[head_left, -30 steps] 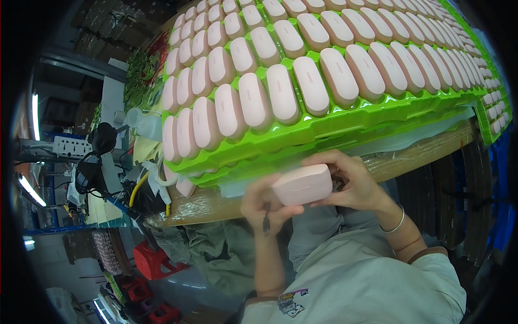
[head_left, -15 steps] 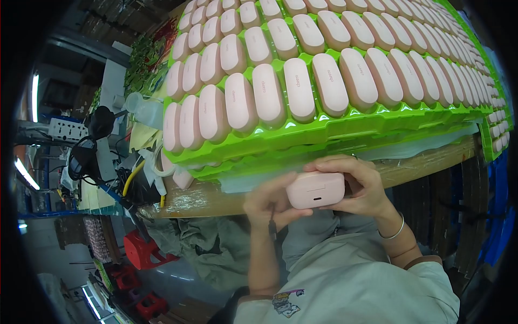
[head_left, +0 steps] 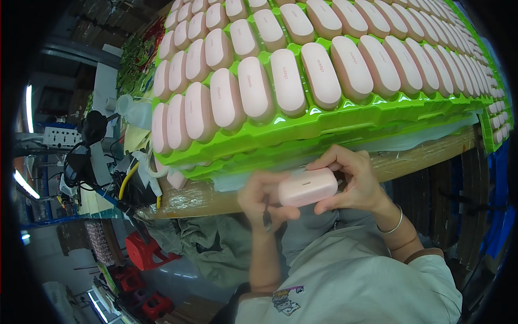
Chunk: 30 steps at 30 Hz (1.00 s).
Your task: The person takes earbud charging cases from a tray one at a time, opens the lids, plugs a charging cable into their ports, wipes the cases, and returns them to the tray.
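Between my hands is a pale pink earbud charging case (head_left: 307, 189), held just in front of the bench edge. Its small port slot faces up toward me, and the case tilts slightly, right end higher. My left hand (head_left: 258, 200), a little blurred, closes on the left end of the case. A dark cable with a plug end (head_left: 267, 217) hangs from that same hand. My right hand (head_left: 353, 181) grips the right end, fingers on top and thumb below. Beyond them, a green tray (head_left: 253, 146) carries rows of similar pink cases (head_left: 287, 81) standing on edge.
More green trays lie under the top one, with a pale sheet (head_left: 237, 181) beneath on the wooden bench (head_left: 205, 202). At left are a translucent bottle (head_left: 135, 110), a yellow cable (head_left: 127, 181) and a power strip (head_left: 62, 137). Red stools (head_left: 145, 251) stand on the floor.
The case has rolled in my hands, so its port slot has moved from the lower side to nearer the top. My right thumb has shifted, and the view has swung slightly.
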Motion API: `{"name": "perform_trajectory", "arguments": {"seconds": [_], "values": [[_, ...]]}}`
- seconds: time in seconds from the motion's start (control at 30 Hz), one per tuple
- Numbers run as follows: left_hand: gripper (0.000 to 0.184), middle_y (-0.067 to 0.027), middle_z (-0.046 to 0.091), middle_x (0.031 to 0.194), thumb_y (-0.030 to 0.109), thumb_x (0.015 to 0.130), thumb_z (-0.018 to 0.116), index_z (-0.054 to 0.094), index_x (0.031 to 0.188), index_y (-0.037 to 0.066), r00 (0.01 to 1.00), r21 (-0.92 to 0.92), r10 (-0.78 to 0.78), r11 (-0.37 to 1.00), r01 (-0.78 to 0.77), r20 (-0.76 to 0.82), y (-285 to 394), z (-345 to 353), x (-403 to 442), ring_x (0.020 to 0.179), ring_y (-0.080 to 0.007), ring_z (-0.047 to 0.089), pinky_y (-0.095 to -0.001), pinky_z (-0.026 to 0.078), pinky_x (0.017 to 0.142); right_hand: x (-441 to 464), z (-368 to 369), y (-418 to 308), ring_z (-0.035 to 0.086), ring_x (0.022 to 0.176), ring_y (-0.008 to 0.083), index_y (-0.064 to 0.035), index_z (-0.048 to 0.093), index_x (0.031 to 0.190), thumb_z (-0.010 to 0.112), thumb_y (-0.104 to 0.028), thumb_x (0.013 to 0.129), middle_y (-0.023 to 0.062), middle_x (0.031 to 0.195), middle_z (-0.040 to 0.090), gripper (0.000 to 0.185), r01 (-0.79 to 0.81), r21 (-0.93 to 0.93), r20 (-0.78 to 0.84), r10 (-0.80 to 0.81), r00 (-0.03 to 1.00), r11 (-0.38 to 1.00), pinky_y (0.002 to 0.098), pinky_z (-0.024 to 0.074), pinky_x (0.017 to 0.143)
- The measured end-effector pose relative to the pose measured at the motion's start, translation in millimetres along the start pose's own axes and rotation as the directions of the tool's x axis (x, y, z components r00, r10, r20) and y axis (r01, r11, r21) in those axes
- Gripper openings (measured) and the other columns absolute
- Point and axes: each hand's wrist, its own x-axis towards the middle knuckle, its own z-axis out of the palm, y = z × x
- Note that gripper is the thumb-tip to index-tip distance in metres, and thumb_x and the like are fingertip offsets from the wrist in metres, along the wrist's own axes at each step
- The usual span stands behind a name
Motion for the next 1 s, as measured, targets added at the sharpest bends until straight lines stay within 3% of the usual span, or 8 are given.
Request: {"name": "perform_trajectory", "arguments": {"seconds": [0.17, 0.23, 0.27, 0.33, 0.4, 0.5, 0.8, 1.0], "values": [[0.062, -0.0113, 0.059, 0.085, 0.029, 0.051, 0.081, 0.051, 0.092, -0.007, 0.999, 0.009, 0.019, 1.0, -0.019, 0.03, -4, -2, 2, 0.076, -0.015, 0.058, -0.0272, 0.049, 0.068, 1, -1, -1, 0.063, 0.076, 0.016, 0.0008, 0.055, 0.086, 0.08, -0.023, 0.054, 0.0106, 0.084, 0.062, 0.047, -0.084, -0.01, -0.002, 0.084, 0.996, 0.996, 0.0243, 0.0484, 0.068], [0.061, -0.0111, 0.059, 0.085, 0.025, 0.052, 0.081, 0.051, 0.094, -0.007, 0.999, 0.01, 0.031, 0.999, -0.032, 0.035, -1, 4, 3, 0.075, -0.0141, 0.058, -0.0267, 0.049, 0.067, 3, -1, -2, 0.061, 0.084, 0.0171, 0.0001, 0.052, 0.095, 0.078, -0.016, 0.058, 0.012, 0.09, 0.061, 0.048, -0.006, 0.023, 0.014, 0.006, 1.0, 1.0, 0.0259, 0.0481, 0.073], [0.058, -0.0119, 0.059, 0.087, 0.017, 0.054, 0.08, 0.051, 0.098, -0.007, 0.999, -0.029, 0.042, 0.999, -0.041, 0.024, 3, 10, 4, 0.076, -0.0135, 0.057, -0.0261, 0.048, 0.067, 4, 2, -1, 0.061, 0.084, 0.0171, 0.0001, 0.052, 0.095, 0.078, -0.016, 0.058, 0.012, 0.09, 0.061, 0.048, -0.005, 0.023, 0.016, 0.005, 1.0, 1.0, 0.0259, 0.0481, 0.073], [0.057, -0.0127, 0.059, 0.088, 0.009, 0.056, 0.079, 0.05, 0.102, -0.006, 0.998, -0.061, 0.058, 0.996, -0.057, 0.01, 5, 7, 2, 0.076, -0.0129, 0.057, -0.0255, 0.048, 0.068, 5, 10, 2, 0.058, 0.094, 0.0194, -0.001, 0.045, 0.107, 0.073, -0.006, 0.063, 0.0132, 0.1, 0.059, 0.053, 0.115, 0.259, -0.078, -0.097, 0.992, 0.959, 0.029, 0.0466, 0.08], [0.06, -0.0156, 0.057, 0.095, -0.005, 0.055, 0.075, 0.048, 0.109, -0.005, 0.994, 0.087, 0.045, 0.995, -0.053, 0.099, 2, -9, -3, 0.083, -0.0142, 0.056, -0.0263, 0.046, 0.072, 5, 9, 4, 0.056, 0.097, 0.0204, -0.0016, 0.042, 0.11, 0.071, -0.002, 0.064, 0.0139, 0.103, 0.057, 0.055, 0.111, 0.262, -0.042, -0.104, 0.994, 0.959, 0.0303, 0.0455, 0.082], [0.063, -0.0169, 0.056, 0.1, -0.008, 0.054, 0.074, 0.047, 0.112, -0.005, 0.975, 0.149, 0.127, 0.977, -0.155, 0.185, -3, -12, 0, 0.089, -0.0154, 0.054, -0.0269, 0.046, 0.073, 4, 9, 5, 0.054, 0.1, 0.0213, -0.0021, 0.04, 0.113, 0.069, 0.001, 0.065, 0.0146, 0.107, 0.055, 0.056, 0.109, 0.245, -0.014, -0.109, 0.994, 0.963, 0.0315, 0.0446, 0.085], [0.061, -0.018, 0.053, 0.105, -0.011, 0.056, 0.071, 0.046, 0.111, -0.007, 0.972, -0.029, 0.126, 0.992, -0.122, 0.2, -2, -7, 2, 0.095, -0.0216, 0.053, -0.0323, 0.044, 0.081, 3, 8, 4, 0.054, 0.101, 0.0219, -0.002, 0.041, 0.112, 0.069, 0.001, 0.065, 0.0151, 0.106, 0.055, 0.055, 0.093, 0.252, -0.033, -0.087, 0.996, 0.963, 0.032, 0.0448, 0.085], [0.062, -0.0187, 0.053, 0.105, -0.01, 0.056, 0.072, 0.046, 0.111, -0.007, 0.982, 0.032, 0.099, 0.994, -0.105, 0.159, -3, -6, 0, 0.097, -0.0231, 0.053, -0.0324, 0.044, 0.082, 4, 9, 6, 0.053, 0.102, 0.0219, -0.0017, 0.041, 0.112, 0.068, 0.002, 0.064, 0.0159, 0.108, 0.054, 0.055, 0.138, 0.277, -0.041, -0.132, 0.99, 0.951, 0.0324, 0.0448, 0.085]]}}
